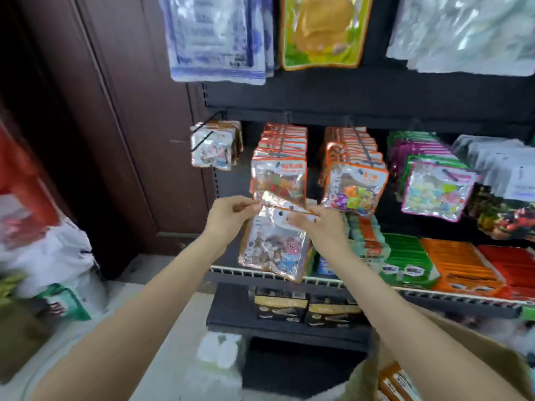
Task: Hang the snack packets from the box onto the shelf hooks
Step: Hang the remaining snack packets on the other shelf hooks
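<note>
Showing an orange-edged silver snack packet (273, 244) printed with cartoon figures, hanging green and magenta packets (437, 185) at right, brown door (121, 134) at left, black shelf (362, 94)

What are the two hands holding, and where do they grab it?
Both hands hold one snack packet by its top edge: left hand pinches the left corner, right hand the right.

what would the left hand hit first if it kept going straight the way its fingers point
Probably the folded top of the snack packet that the left hand pinches; beyond it, the right hand gripping the other corner. Depth is hard to judge.
</note>
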